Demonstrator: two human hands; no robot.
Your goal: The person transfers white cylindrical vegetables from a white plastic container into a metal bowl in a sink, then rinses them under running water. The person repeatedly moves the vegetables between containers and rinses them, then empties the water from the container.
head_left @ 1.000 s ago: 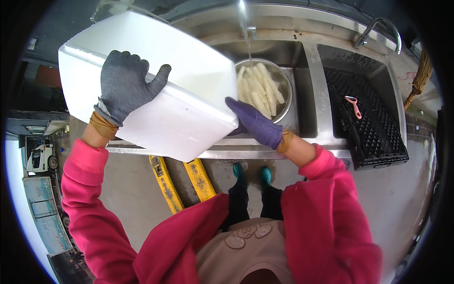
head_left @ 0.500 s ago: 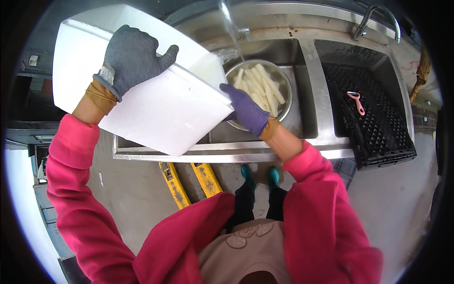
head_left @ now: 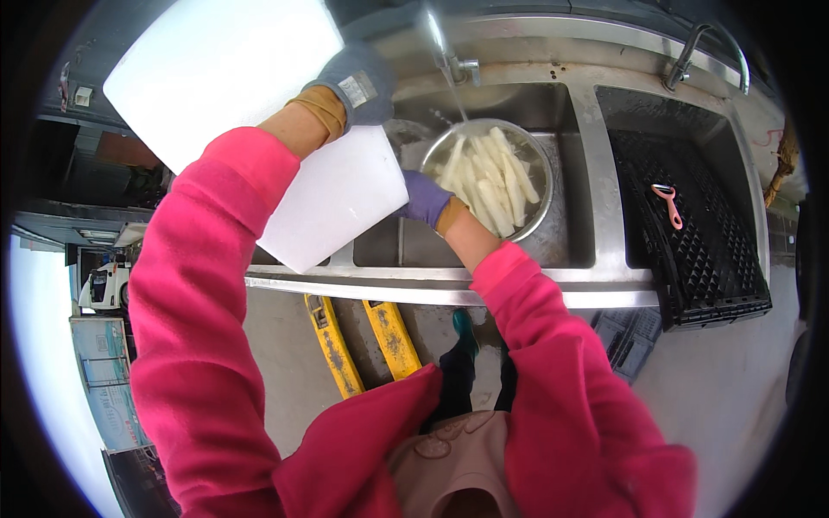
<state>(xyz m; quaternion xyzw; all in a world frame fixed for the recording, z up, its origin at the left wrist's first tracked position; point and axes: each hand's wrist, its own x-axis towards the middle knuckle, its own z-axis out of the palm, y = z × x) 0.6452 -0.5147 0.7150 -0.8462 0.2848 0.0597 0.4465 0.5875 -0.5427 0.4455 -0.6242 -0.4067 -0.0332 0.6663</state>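
Note:
I hold a large white foam box (head_left: 224, 78), tilted up over the left part of a steel sink (head_left: 570, 233). My left hand (head_left: 358, 78), in a grey glove, grips the box's upper right side. My right hand (head_left: 425, 200), in a purple glove, grips its lower right corner. Right beside that hand, a round steel bowl (head_left: 540, 173) sits in the sink basin, filled with several peeled white root sticks (head_left: 488, 177). A thin stream of water runs from a tap (head_left: 458, 65) into the bowl.
A black plastic crate (head_left: 699, 233) fills the right basin, with a pink peeler (head_left: 669, 203) lying on it. A second tap (head_left: 691, 52) stands at the back right. Yellow pallet-jack forks (head_left: 358, 341) lie on the concrete floor under the sink's front edge.
The foam box has swung up and to the left, away from the bowl. My left arm has risen with it, and my right hand stays on the box's lower corner.

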